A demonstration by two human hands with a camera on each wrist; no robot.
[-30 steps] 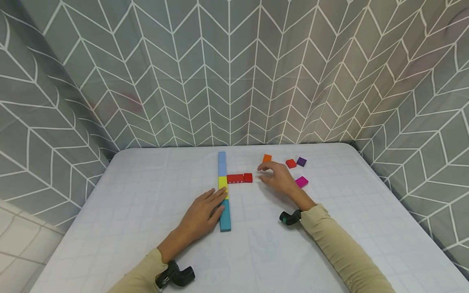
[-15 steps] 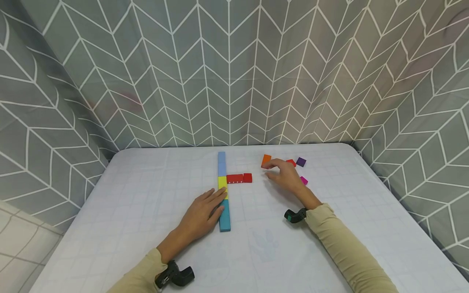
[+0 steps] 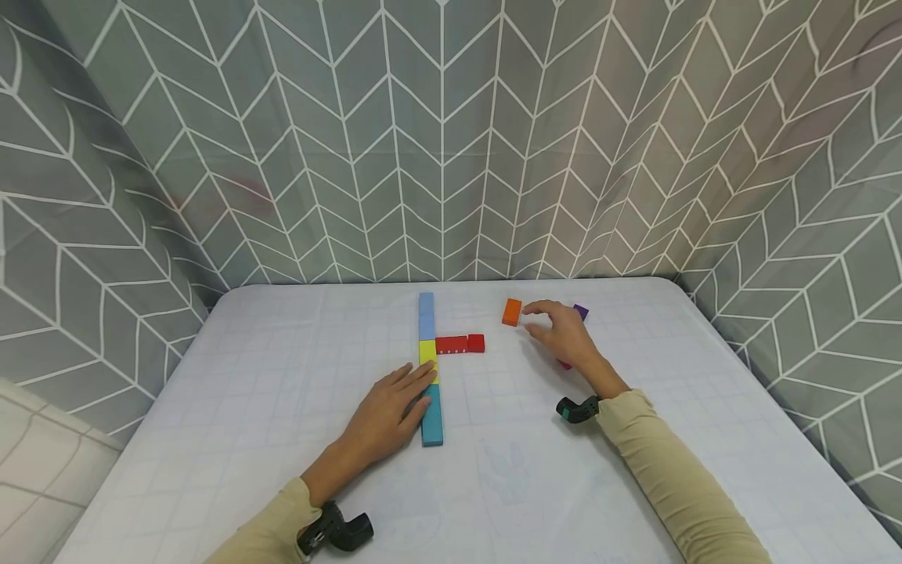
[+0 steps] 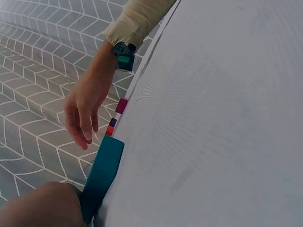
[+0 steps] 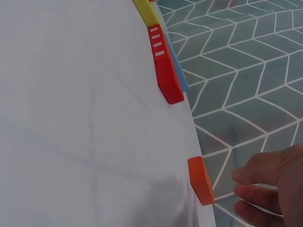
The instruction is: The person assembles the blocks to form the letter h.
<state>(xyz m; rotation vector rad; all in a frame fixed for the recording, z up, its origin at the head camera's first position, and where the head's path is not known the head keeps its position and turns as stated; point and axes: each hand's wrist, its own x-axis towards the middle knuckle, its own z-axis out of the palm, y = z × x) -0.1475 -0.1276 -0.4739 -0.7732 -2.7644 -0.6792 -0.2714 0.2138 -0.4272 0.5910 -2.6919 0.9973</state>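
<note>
A vertical row of blocks, light blue (image 3: 427, 316), yellow (image 3: 427, 350) and teal (image 3: 432, 419), lies on the table. Two red blocks (image 3: 452, 345) stick out to the right from the yellow part. The left hand (image 3: 386, 417) rests flat on the lower yellow part and the top of the teal block, fingers extended. Just right of the orange block (image 3: 512, 312), the right hand (image 3: 568, 338) hovers with loosely bent fingers, holding nothing. In the right wrist view, a gap separates its fingers from the orange block (image 5: 200, 180).
Partly hidden by the right hand are a purple block (image 3: 581, 312) and a magenta block (image 3: 566, 365). The left wrist view shows the magenta (image 4: 121, 106), purple (image 4: 113, 122) and red blocks (image 4: 110, 130) near one another. A patterned curtain (image 3: 441, 141) hangs behind the white table (image 3: 317, 337).
The right hand has moved to the right, from beside the red blocks past the orange block, uncovering it and covering the loose red block. The left hand has stayed in place.
</note>
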